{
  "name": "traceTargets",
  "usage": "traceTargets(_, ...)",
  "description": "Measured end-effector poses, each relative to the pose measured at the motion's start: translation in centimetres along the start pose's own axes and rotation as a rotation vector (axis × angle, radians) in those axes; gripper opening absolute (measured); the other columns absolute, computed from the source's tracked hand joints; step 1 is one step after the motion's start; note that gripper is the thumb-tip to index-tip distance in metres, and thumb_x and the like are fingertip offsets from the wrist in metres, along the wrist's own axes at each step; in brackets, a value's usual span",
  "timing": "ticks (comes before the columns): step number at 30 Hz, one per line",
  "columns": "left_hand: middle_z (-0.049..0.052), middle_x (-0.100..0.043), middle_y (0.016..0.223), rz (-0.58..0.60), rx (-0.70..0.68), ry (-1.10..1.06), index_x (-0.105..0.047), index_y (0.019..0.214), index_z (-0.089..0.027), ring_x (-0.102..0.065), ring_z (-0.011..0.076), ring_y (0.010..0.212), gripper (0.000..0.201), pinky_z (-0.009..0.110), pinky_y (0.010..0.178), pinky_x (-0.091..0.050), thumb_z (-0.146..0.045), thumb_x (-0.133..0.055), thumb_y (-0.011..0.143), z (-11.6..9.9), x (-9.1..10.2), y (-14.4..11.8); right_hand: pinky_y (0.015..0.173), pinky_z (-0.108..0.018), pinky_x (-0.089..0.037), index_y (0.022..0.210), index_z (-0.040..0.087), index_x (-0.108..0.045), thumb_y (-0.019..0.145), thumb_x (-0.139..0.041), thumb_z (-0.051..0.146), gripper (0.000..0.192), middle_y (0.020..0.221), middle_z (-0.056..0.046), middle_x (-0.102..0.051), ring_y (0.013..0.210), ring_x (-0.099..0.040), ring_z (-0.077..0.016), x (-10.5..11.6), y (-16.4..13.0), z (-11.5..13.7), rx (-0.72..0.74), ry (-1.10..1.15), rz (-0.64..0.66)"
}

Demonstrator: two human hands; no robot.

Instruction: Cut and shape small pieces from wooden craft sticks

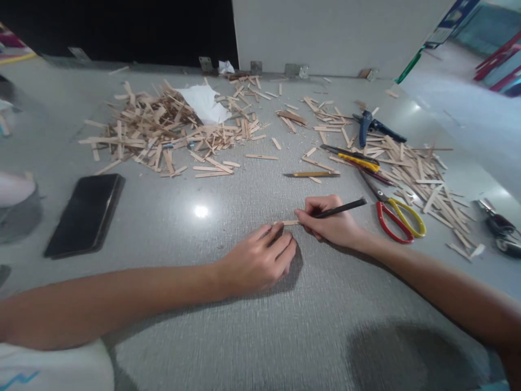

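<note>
A short piece of popsicle stick point(290, 222) lies on the grey table between my hands. My left hand point(260, 256) pins its left end with the fingertips, the other fingers curled over the tabletop. In a writing grip, my right hand point(331, 220) is closed around a slim black pen point(344, 208). The pen's tip is hidden behind my fingers, at the stick's right end. Just above my hands lies a yellow craft knife point(312, 174). Scissors point(401, 219) with red and yellow handles rest to the right of my right hand.
A large pile of popsicle sticks point(150, 127) with white tissue point(207, 103) lies at back left; more sticks point(431, 184) are at right. Nearby are a yellow box cutter point(358, 158) and a dark blue clamp-like tool point(366, 127). A black phone point(86, 214) lies left. A panel point(317, 38) stands behind.
</note>
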State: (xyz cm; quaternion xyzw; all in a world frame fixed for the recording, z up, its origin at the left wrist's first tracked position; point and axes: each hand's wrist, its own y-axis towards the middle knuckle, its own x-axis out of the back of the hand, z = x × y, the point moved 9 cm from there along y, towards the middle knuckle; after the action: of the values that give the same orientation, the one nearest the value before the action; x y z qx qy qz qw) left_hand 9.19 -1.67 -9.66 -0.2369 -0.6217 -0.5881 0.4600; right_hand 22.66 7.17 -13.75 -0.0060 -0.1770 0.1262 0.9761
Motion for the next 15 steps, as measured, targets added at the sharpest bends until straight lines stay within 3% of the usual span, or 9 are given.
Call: traceTargets(15, 0.018, -0.079, 0.104, 0.032, 0.003, -0.022, -0.075, 0.108, -0.001, -0.078, 0.0345, 0.106, 0.023, 0.042, 0.084, -0.062, -0.01, -0.053, 0.103, 0.01, -0.27, -0.07, 0.03, -0.019, -0.027, 0.058, 0.022, -0.051, 0.089, -0.083, 0.056, 0.056, 0.044, 0.005, -0.052, 0.031, -0.042, -0.006, -0.11, 0.07, 0.36, -0.02, 0.026, -0.003)
